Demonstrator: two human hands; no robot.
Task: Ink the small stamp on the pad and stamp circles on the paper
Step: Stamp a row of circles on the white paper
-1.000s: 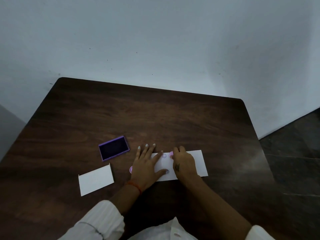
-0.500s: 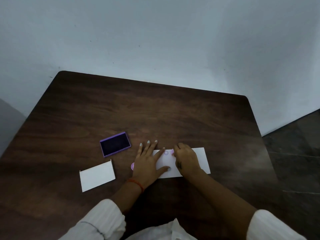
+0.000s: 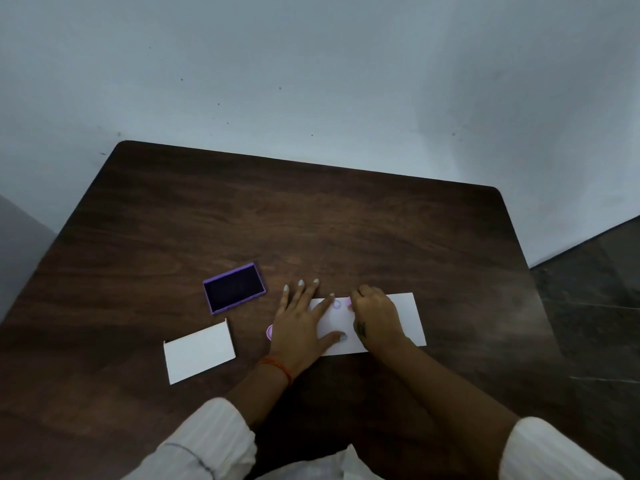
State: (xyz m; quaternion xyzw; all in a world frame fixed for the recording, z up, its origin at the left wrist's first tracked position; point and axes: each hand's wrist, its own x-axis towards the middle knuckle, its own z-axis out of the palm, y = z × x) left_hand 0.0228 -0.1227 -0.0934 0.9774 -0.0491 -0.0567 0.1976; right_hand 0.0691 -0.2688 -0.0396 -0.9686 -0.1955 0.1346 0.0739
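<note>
A white strip of paper (image 3: 405, 311) lies on the dark wooden table (image 3: 311, 220) in front of me. My left hand (image 3: 301, 323) rests flat on its left end with fingers spread. My right hand (image 3: 375, 317) is closed around a small pink stamp (image 3: 348, 302), whose tip is down on the paper's far edge. One purple circle (image 3: 336, 304) shows on the paper just left of the stamp. The open purple ink pad (image 3: 234, 287) sits to the left of my left hand.
A second white paper piece (image 3: 199, 351) lies at the near left. A small pink round object (image 3: 269, 331) peeks out from under my left hand's edge. A pale wall runs behind the table; dark floor shows at right.
Both hands have stayed on the paper with the stamp pressed at its far edge. Only the head camera has shifted, so the scene sits slightly differently in view.
</note>
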